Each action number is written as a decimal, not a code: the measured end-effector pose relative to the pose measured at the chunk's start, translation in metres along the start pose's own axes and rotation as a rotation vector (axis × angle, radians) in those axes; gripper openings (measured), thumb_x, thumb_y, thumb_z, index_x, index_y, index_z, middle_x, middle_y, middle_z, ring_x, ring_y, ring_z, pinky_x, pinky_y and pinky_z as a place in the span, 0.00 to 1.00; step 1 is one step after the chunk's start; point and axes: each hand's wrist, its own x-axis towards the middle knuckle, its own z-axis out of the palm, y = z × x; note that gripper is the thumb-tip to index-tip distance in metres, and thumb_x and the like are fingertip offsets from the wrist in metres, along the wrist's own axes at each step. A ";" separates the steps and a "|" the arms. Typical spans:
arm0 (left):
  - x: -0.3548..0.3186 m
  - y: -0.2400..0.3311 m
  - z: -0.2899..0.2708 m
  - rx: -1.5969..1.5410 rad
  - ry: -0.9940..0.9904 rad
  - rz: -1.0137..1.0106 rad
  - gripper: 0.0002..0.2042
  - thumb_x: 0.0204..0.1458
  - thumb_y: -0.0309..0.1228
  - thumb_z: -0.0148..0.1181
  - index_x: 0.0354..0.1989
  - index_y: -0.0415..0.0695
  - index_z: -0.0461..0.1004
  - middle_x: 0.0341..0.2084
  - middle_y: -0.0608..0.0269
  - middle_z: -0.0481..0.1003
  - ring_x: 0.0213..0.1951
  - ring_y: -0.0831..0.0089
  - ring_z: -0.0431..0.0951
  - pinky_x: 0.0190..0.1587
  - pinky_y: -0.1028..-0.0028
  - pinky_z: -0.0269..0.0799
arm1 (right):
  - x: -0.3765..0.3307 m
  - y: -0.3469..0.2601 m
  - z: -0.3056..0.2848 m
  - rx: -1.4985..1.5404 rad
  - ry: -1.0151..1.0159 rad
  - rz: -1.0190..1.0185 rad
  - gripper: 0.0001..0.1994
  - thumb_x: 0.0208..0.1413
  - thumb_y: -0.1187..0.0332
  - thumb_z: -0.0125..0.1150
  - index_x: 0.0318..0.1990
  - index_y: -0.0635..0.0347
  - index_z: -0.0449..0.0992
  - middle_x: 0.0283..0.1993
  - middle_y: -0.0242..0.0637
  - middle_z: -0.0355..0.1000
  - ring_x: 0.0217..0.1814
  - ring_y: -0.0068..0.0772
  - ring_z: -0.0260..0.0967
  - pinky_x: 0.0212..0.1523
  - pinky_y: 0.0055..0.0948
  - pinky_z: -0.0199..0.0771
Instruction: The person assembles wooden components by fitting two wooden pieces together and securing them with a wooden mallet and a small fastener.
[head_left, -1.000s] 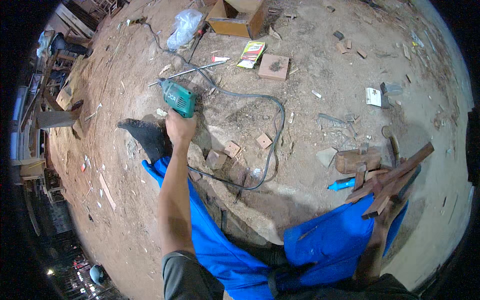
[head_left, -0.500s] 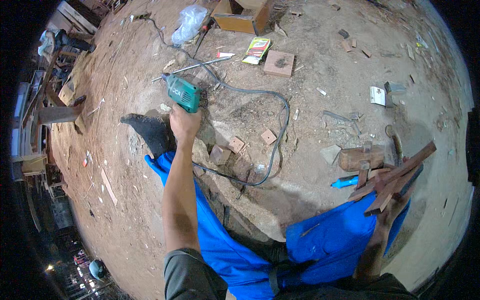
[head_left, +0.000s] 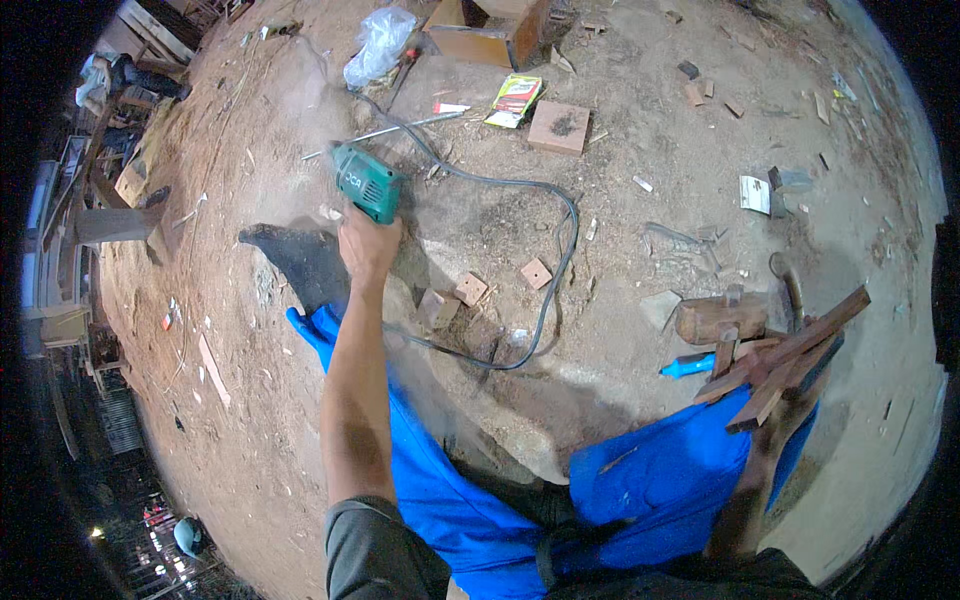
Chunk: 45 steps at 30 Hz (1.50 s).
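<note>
My left hand [head_left: 368,245] is closed around the handle of a green corded power drill [head_left: 370,188] above the dirt ground, with its chuck pointing to the far left. A pale haze hangs around and beyond the chuck. At the right, my right hand [head_left: 793,410] grips crossed brown wooden strips [head_left: 805,340] above my blue-clad knee; the wood covers most of its fingers. Beside these strips are a wooden mallet-like block [head_left: 722,318] and a bright blue tool handle [head_left: 688,365].
A black cord [head_left: 500,181] loops over the ground near small drilled wooden blocks [head_left: 470,289]. Farther off lie a metal rod [head_left: 410,126], a square wood block [head_left: 560,128], a yellow-red packet [head_left: 514,101], a clear plastic bag [head_left: 379,47] and a wooden box [head_left: 472,46]. A person [head_left: 110,78] is at far left.
A pale haze has appeared around the drill's chuck and near my left leg. The drill and my left hand have shifted only slightly. My right hand keeps its hold on the strips.
</note>
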 end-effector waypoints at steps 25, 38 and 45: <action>0.003 0.007 0.000 -0.014 -0.056 -0.036 0.30 0.44 0.43 0.70 0.46 0.30 0.69 0.41 0.36 0.78 0.49 0.40 0.75 0.53 0.51 0.71 | -0.006 0.026 -0.007 -0.002 -0.032 0.080 0.44 0.49 0.75 0.75 0.70 0.64 0.52 0.53 0.39 0.68 0.52 0.33 0.70 0.56 0.32 0.71; 0.004 0.002 0.000 0.064 -0.075 -0.016 0.31 0.44 0.42 0.72 0.48 0.30 0.67 0.45 0.37 0.76 0.52 0.40 0.74 0.55 0.52 0.72 | -0.004 0.026 -0.007 -0.262 -0.033 -0.098 0.44 0.50 0.73 0.74 0.70 0.65 0.51 0.46 0.37 0.72 0.48 0.31 0.71 0.54 0.31 0.71; 0.004 0.008 -0.015 0.143 -0.152 -0.048 0.32 0.44 0.43 0.72 0.50 0.32 0.68 0.47 0.40 0.76 0.54 0.43 0.75 0.54 0.54 0.76 | -0.009 0.031 -0.010 -0.219 -0.033 0.035 0.50 0.41 0.65 0.82 0.68 0.73 0.55 0.60 0.52 0.64 0.62 0.47 0.64 0.65 0.44 0.63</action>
